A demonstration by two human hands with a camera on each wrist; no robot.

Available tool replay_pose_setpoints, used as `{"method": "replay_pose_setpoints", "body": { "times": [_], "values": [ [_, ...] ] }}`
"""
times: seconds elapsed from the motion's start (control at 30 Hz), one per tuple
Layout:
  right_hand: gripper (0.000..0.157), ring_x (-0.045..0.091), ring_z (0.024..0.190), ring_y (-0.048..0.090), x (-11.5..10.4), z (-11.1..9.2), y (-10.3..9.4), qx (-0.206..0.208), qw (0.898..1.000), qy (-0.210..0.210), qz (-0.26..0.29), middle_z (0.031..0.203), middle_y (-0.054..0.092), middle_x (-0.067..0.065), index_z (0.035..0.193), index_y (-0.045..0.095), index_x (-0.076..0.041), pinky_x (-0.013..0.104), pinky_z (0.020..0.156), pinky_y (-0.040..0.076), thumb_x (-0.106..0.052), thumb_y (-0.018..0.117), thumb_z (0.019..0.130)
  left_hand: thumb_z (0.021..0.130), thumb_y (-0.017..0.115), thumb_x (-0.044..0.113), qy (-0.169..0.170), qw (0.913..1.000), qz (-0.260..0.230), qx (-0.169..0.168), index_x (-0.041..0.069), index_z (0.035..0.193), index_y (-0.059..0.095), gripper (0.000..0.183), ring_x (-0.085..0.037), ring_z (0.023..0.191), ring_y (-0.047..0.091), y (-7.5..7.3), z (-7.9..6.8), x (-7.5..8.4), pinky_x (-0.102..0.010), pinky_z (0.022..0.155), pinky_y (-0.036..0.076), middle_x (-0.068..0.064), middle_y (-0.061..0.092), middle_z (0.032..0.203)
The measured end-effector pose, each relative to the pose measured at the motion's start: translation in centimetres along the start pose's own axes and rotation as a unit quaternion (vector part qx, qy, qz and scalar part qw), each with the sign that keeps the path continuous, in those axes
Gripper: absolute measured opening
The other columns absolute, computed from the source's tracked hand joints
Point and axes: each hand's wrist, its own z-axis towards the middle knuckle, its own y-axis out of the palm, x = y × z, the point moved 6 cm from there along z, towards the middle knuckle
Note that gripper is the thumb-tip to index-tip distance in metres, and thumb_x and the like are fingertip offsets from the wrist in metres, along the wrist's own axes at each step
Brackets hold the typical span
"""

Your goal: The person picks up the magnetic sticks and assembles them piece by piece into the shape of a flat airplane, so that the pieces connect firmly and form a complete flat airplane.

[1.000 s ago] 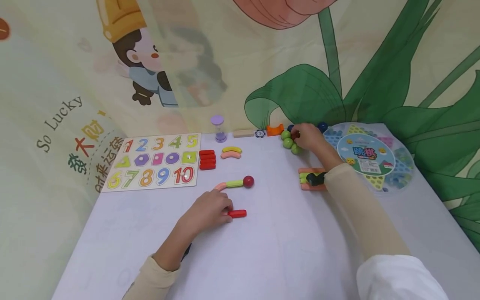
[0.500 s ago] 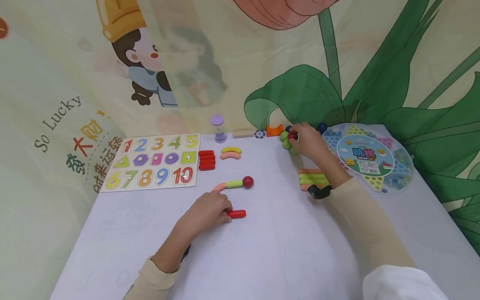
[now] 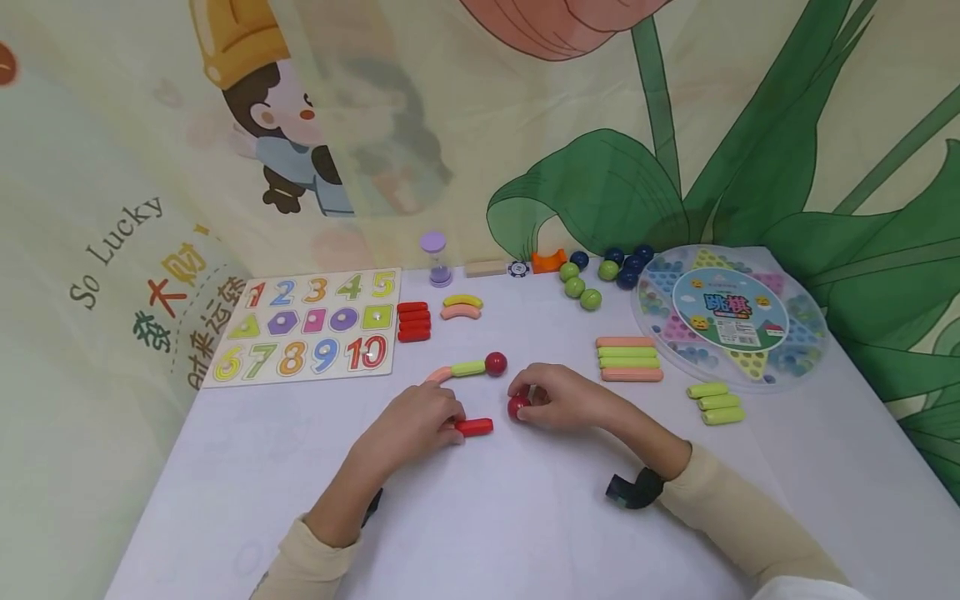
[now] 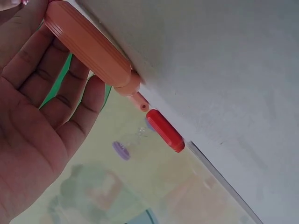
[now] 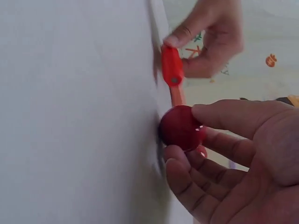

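My left hand (image 3: 420, 421) pinches a red ridged toy stick (image 3: 474, 427) close over the white table. A salmon-pink ridged piece (image 4: 91, 44) lies beside its fingers in the left wrist view. My right hand (image 3: 566, 396) holds a dark red ball (image 5: 180, 128) between thumb and fingertips, just right of that stick. Behind them lies a row: a curved pink piece (image 3: 441, 374), partly covered by the left hand, a light green stick (image 3: 468, 367) and a second red ball (image 3: 496, 363) at its right end.
Green balls (image 3: 591, 299) and dark blue balls (image 3: 628, 277) sit at the back. Pink and green sticks (image 3: 628, 352) lie near a round game board (image 3: 750, 375). At left are red sticks (image 3: 414, 322) and a number puzzle board (image 3: 303, 325); an hourglass (image 3: 435, 258) stands behind.
My right hand has brought a red ball from the back group toward me and left, beside the red stick. My left hand keeps its place.
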Motion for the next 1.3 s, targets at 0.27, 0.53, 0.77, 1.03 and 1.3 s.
{"method": "replay_pose_setpoints", "body": {
  "times": [0.27,0.53,0.77,1.03,1.3],
  "values": [
    [0.026,0.011,0.073,0.054,-1.5,-0.3,2.7,-0.025,0.997,-0.057,0.043,0.088,0.057,-0.011,0.103,0.062,-0.021,0.024,0.063,0.049,-0.025,0.070,0.078,0.069,0.078,0.026,-0.002,0.9998,-0.018,-0.003,0.019,0.090,0.072,0.023,-0.005,0.062,0.048,0.1,-0.1,-0.1,-0.021,0.061,0.043,0.014,0.056,0.070],
    [0.030,0.013,0.076,0.054,-1.5,-0.4,2.6,-0.029,0.997,-0.056,0.044,0.091,0.057,-0.010,0.105,0.062,-0.021,0.024,0.065,0.049,-0.026,0.072,0.077,0.070,0.078,0.028,-0.002,0.9996,-0.028,-0.011,0.019,0.089,0.072,0.021,-0.006,0.061,0.048,0.3,-0.2,-0.1,-0.021,0.058,0.042,0.015,0.054,0.068],
    [0.035,0.012,0.076,0.054,-1.0,-0.3,1.7,-0.026,0.998,-0.037,0.040,0.092,0.057,-0.010,0.109,0.061,-0.023,0.025,0.064,0.049,-0.033,0.071,0.077,0.069,0.077,0.037,-0.017,0.9995,-0.007,0.027,0.020,0.105,0.068,0.041,-0.012,0.097,0.048,-0.4,-0.5,-0.5,-0.030,0.081,0.044,0.006,0.059,0.101],
    [0.024,0.010,0.076,0.054,-0.6,1.4,-2.0,0.047,0.998,-0.040,0.006,0.090,0.057,-0.012,0.105,0.064,-0.017,0.023,0.063,0.050,-0.023,0.066,0.082,0.068,0.077,0.040,-0.059,0.9979,-0.025,0.006,0.018,0.133,0.047,0.075,-0.021,0.127,0.031,-0.4,-1.0,-1.7,-0.043,0.097,0.034,0.001,0.039,0.138],
    [0.020,0.012,0.079,0.053,-3.8,9.4,-3.3,0.024,0.988,-0.033,-0.146,0.091,0.058,-0.006,0.102,0.068,-0.013,0.019,0.064,0.047,-0.019,0.064,0.083,0.069,0.076,0.040,-0.052,0.9978,-0.041,-0.006,0.017,0.134,0.045,0.075,-0.017,0.129,0.028,0.0,-1.2,-2.1,-0.039,0.098,0.035,0.000,0.032,0.142]
  ]
}}
